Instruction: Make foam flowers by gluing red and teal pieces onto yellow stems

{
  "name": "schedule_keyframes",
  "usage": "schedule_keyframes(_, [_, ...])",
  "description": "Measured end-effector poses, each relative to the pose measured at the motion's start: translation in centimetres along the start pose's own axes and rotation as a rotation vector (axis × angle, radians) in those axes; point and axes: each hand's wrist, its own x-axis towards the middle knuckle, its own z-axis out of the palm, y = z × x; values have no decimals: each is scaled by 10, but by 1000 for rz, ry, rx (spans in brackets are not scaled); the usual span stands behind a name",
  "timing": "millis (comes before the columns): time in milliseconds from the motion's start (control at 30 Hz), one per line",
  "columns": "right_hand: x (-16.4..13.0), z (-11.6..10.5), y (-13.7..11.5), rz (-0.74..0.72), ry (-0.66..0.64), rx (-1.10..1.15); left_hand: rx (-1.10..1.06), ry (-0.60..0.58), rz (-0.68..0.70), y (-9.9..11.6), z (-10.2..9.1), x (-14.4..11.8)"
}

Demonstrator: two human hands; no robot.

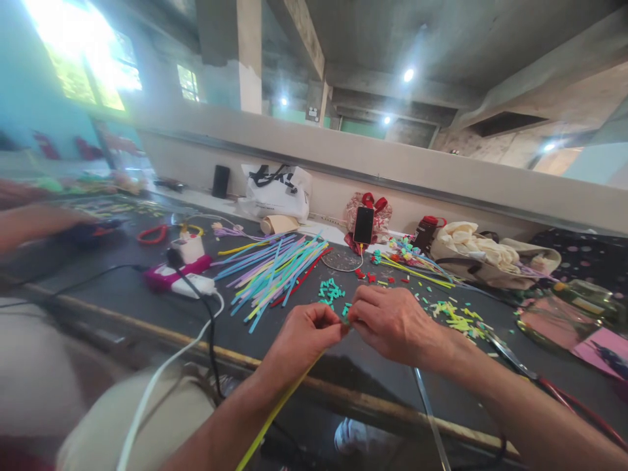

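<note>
My left hand (pixel 307 337) is closed in a pinch on the end of a long yellow straw-like strip (pixel 279 409), which trails down past my forearm. Its fingertips meet those of my right hand (pixel 392 320), which pinches a tiny greenish piece; the fingers largely hide it. Just beyond the hands lies a small pile of cut teal pieces (pixel 331 291). Yellow-green cut pieces (pixel 456 317) are scattered right of my right hand. To the left, a bundle of long pastel strips (pixel 277 271) is spread on the dark table. A clear strip (pixel 430 415) sticks out below my right wrist.
Red-handled scissors (pixel 513 360) lie at right, near a clear jar (pixel 583 301). A phone (pixel 364 226) leans against a red-patterned bag at the back. At left are a power strip (pixel 189 281) with cables and a co-worker's blurred arm (pixel 36 226). The table's front edge (pixel 235 353) runs below.
</note>
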Motion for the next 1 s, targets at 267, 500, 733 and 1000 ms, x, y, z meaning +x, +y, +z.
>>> schedule_keyframes(267, [-2,4,-4,22,52,-55,-101,-15,-24,0,1,0])
schedule_keyframes(500, [-3,2,-4,23,23,17,-125,-31,-62,2,1,0])
schedule_keyframes(733, [-7,0,2,92,102,264,-140,22,-73,11,-1,-1])
schedule_keyframes(1000, [-14,9,-5,617,386,909,38,310,116,17,-3,-8])
